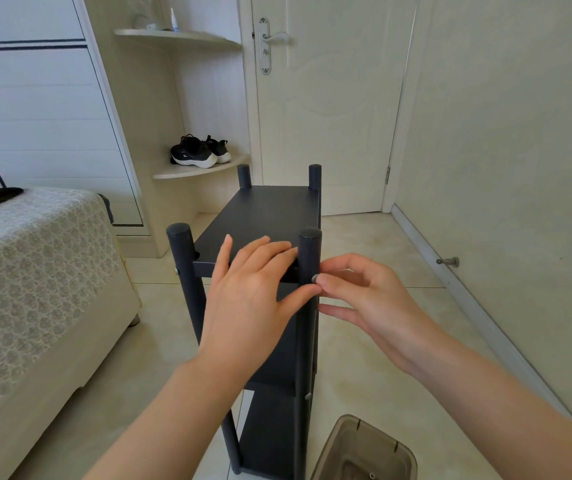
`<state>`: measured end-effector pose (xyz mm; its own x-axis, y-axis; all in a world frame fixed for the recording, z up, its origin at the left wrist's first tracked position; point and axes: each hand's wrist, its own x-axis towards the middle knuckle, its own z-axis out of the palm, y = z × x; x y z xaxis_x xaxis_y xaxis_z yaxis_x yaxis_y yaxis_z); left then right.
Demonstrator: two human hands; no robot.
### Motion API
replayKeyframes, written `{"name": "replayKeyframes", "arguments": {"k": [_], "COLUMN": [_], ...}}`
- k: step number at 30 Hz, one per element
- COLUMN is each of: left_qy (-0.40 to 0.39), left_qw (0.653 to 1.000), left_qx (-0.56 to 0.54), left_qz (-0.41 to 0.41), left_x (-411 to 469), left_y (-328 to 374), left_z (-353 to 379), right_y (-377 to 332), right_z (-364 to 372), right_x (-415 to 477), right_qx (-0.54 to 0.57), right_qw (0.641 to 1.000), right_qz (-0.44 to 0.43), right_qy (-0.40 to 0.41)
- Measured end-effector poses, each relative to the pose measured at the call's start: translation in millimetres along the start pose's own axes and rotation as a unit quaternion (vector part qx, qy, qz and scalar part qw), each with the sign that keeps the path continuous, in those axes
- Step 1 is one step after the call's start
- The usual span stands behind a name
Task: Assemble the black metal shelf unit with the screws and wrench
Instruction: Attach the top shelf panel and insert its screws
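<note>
The right hand (pixel 364 299) pinches a screw (pixel 315 278) against the near right post (pixel 309 247), the left hand (pixel 250 292) lies flat, fingers straight, on the top board (pixel 270 209), and the shelf unit (pixel 270 427) stands upright on the floor (pixel 139 375) beside a bed (pixel 35 271).

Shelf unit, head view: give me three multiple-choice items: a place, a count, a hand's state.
1. Where is the screw that the right hand pinches? A at the front-right post; B at the front-left post; C in the floor box.
2. How many posts rise above the top shelf? A two; B three; C four.
3. The left hand is: A gripping a wrench; B flat on the top shelf; C hanging free.
Key: 1 A, the fingertips meet at that post's side. 2 C, four round tops show. 3 B, straight fingers lie on the shelf.
</note>
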<state>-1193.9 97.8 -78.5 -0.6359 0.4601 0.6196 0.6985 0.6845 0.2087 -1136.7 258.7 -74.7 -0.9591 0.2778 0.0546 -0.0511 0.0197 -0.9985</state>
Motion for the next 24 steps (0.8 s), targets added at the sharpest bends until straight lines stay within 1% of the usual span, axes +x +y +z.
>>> {"name": "replayKeyframes", "arguments": {"k": [6, 9, 11, 13, 17, 21, 24], "left_qy": [0.003, 0.002, 0.009, 0.010, -0.007, -0.009, -0.013], "left_qw": [1.000, 1.000, 1.000, 1.000, 0.999, 0.998, 0.998], "left_qx": [-0.020, -0.022, -0.023, -0.009, 0.031, 0.038, 0.041], "left_qz": [-0.009, -0.012, -0.013, -0.024, -0.041, -0.040, -0.043], "left_x": [0, -1, -1, 0, 1, 1, 1], "left_y": [-1, 0, 2, 7, 15, 16, 16], "left_z": [0, -1, 0, 1, 4, 4, 4], "right_y": [-1, -2, -4, -8, -12, -8, -5], "right_z": [-3, -2, 2, 9, 23, 27, 25], "right_x": [2, 4, 9, 16, 25, 28, 30], "right_qx": [0.019, 0.069, 0.101, 0.109, 0.142, 0.168, 0.163], "right_qw": [1.000, 0.997, 0.993, 0.990, 0.981, 0.976, 0.977], "right_qz": [0.011, 0.044, 0.062, 0.081, 0.134, 0.138, 0.135], "right_qy": [-0.007, -0.013, 0.012, 0.022, 0.015, 0.009, -0.006]}}
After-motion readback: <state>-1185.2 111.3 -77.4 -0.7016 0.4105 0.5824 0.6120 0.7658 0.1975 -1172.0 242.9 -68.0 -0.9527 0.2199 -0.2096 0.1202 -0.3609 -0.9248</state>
